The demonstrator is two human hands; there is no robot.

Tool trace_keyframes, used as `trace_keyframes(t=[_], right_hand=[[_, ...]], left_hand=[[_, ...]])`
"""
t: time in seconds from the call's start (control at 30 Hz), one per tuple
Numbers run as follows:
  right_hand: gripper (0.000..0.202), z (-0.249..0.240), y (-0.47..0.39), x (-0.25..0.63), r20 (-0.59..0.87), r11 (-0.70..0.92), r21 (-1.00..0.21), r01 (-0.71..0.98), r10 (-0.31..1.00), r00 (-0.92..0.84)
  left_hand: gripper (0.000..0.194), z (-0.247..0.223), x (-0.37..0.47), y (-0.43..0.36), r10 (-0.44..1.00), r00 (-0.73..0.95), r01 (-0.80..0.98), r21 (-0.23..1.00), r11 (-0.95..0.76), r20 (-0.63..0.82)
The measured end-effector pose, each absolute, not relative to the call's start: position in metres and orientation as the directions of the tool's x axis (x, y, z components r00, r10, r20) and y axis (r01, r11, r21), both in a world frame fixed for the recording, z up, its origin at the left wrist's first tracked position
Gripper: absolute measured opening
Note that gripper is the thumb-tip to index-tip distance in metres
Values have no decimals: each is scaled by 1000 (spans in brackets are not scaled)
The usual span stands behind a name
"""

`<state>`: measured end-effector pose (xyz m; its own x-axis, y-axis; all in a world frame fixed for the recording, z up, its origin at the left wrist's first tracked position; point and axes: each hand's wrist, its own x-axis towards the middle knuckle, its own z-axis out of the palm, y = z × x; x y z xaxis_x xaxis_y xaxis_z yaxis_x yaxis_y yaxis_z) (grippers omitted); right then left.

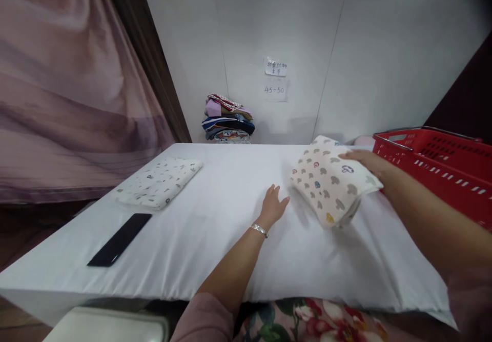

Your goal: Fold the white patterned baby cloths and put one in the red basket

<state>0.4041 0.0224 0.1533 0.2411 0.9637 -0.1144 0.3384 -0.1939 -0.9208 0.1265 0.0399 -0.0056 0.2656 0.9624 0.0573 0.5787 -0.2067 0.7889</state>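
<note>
My right hand (363, 161) grips the upper right side of a folded white cloth (326, 178) with a mushroom print, which is tilted over the right part of the white-covered table (226, 178). Some of its fingers are hidden by the cloth. My left hand (274, 206), with a silver bracelet at the wrist, is just left of this cloth, not touching it. Its fingers are apart and it holds nothing. Another folded white cloth (159, 182) with a small dark print lies flat at the table's left side.
A flat black object (120, 239) lies at the table's front left. A red basket (434, 162) stands at the right. Folded fabrics (228, 121) are stacked beyond the back edge, near the wall. A pale stool (111, 326) is at the bottom left.
</note>
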Motion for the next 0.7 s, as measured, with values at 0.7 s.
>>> trace_keyframes(t=[0.7], right_hand=[[47, 48, -43, 155, -66, 498, -442, 746, 811, -581]], left_hand=[[64, 4, 36, 12, 886, 192, -434, 773, 463, -423]])
